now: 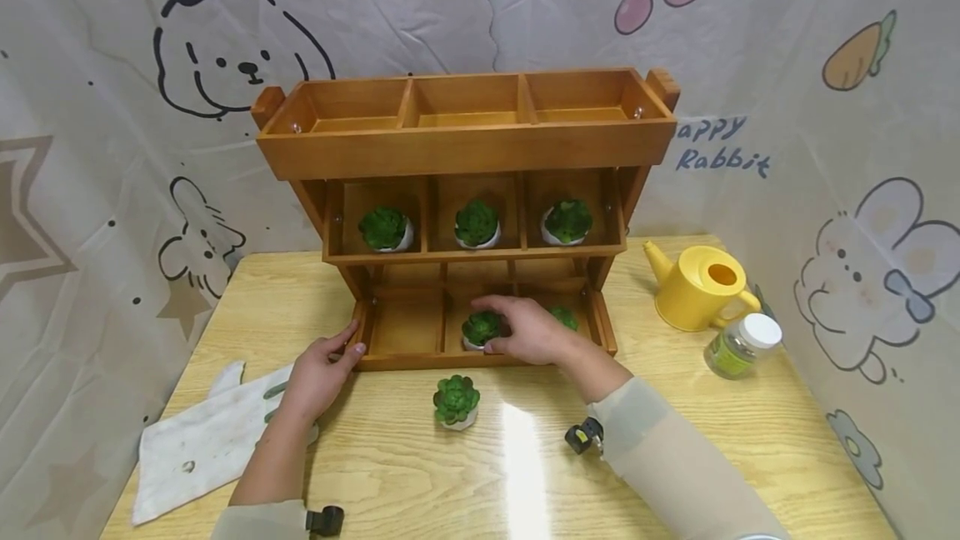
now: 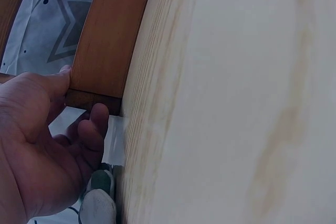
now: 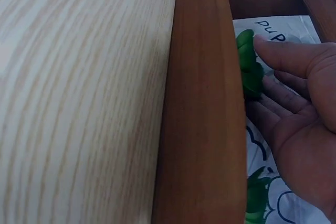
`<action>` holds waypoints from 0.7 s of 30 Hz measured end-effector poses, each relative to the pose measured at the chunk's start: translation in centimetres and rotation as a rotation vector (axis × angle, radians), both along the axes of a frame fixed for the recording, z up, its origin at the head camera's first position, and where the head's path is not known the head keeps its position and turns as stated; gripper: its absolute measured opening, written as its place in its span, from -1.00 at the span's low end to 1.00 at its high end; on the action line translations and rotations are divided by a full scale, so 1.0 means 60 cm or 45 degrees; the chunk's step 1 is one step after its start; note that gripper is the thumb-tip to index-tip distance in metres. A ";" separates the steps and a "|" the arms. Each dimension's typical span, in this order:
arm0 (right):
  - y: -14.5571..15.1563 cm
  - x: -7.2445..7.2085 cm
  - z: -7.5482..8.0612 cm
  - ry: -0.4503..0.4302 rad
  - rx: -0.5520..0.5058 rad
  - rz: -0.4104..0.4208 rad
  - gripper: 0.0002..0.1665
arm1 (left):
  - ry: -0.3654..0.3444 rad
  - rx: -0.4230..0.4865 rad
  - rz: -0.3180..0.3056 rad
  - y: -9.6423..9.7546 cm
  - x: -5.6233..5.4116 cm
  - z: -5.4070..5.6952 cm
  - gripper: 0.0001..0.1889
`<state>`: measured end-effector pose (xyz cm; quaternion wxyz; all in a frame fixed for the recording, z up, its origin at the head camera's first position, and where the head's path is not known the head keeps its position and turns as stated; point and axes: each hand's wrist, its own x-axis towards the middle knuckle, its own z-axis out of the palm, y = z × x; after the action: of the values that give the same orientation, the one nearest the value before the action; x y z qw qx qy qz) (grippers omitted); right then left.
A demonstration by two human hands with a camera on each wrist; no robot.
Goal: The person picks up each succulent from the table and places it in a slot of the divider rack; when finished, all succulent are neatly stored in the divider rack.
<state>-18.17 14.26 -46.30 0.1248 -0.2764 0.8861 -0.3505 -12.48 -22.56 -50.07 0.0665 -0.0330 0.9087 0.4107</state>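
A wooden tiered planter shelf [image 1: 465, 152] stands on the table. At its lower left corner, my left hand [image 1: 318, 377] grips the end of the bottom tray, thumb and fingers on either side in the left wrist view. In the middle bottom compartment sits a small potted succulent [image 1: 482, 327] in a white pot. My right hand [image 1: 534, 330] holds it, thumb at the leaves and fingers around behind in the right wrist view. Another succulent [image 1: 564, 317] shows partly behind that hand, in the right bottom compartment. One more potted succulent [image 1: 456, 401] stands on the table in front.
Several potted succulents, one of them at the left [image 1: 384, 228], fill the middle tier. To the right stand a yellow watering can [image 1: 693, 290] and a white-lidded jar [image 1: 738, 348]. Gloves [image 1: 202, 440] lie at the left, and printed cloth [image 1: 450, 7] hangs around the table.
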 end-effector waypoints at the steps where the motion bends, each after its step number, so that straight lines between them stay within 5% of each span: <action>1: 0.001 0.001 0.002 -0.003 -0.013 0.002 -0.19 | 0.003 -0.005 -0.003 0.000 0.000 0.000 -0.31; 21: 0.009 0.025 0.030 0.016 -0.079 0.037 -0.15 | 0.014 -0.028 -0.009 0.002 0.002 0.002 -0.31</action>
<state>-16.64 14.80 -44.48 0.1158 -0.2951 0.8715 -0.3742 -12.35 -22.46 -49.95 0.0626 -0.0283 0.9137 0.4005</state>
